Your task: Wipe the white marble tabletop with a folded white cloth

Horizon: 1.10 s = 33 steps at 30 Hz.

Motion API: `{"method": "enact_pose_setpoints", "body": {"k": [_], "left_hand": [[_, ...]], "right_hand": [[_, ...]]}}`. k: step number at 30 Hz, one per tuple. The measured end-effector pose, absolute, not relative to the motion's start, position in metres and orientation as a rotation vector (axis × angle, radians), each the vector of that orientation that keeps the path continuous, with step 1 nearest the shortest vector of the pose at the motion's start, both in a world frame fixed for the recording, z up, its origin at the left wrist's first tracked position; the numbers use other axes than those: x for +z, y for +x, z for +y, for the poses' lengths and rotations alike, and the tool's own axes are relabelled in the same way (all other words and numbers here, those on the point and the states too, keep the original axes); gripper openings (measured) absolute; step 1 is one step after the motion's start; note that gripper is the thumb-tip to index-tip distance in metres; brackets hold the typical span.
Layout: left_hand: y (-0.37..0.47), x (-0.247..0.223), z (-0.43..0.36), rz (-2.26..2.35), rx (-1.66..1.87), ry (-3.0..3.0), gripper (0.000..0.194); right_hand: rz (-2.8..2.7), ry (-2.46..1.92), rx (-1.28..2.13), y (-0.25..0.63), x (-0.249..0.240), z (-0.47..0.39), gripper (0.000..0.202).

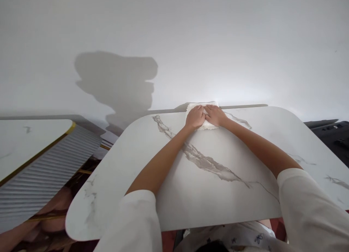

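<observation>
A white cloth (207,126) with a scalloped edge lies at the far edge of a white marbled table (174,194), by the wall. My left hand (195,117) presses down on its left half, fingers together and bent over the fabric. On the right half rests my right hand (215,116), its fingers closed on the cloth in the same way. The thumbs meet at the middle. Part of the cloth is hidden under both palms, and its far edge reaches up against the wall.
A pale wall (218,45) stands right behind the table and carries a dark shadow. To the left is a second marble top (29,143) with gold trim and a ribbed grey side (54,172). A black object (332,135) sits beyond the table's right edge.
</observation>
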<state>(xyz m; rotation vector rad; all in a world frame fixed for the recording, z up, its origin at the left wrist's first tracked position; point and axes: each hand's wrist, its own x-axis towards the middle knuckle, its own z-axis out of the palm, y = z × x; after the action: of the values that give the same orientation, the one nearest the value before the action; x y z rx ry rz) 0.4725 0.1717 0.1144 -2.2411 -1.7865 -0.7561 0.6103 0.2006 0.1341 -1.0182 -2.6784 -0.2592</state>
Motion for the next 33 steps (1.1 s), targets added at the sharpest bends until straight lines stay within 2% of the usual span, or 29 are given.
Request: {"method": "enact_pose_setpoints", "body": {"k": [7,15,25,33], "left_hand": [[0.507,0.115,0.165,-1.699,-0.759,-2.255,0.041],[0.518,0.104,0.119,-1.656,-0.761,-2.267,0.045],[0.534,0.093,-0.003,-1.650,-0.764,-2.341,0.049],[0.552,0.088,-0.090,-1.816,-0.762,-2.447,0.052]], "right_hand": [[-2.634,-1.093,-0.315,0.644,0.132,0.190,0.048],[-2.639,-1.076,-0.376,0.659,0.126,0.139,0.050],[-2.637,-1.019,-0.364,0.678,0.112,0.024,0.054],[-2.610,-0.989,-0.256,0.701,0.106,-0.062,0.055]]}}
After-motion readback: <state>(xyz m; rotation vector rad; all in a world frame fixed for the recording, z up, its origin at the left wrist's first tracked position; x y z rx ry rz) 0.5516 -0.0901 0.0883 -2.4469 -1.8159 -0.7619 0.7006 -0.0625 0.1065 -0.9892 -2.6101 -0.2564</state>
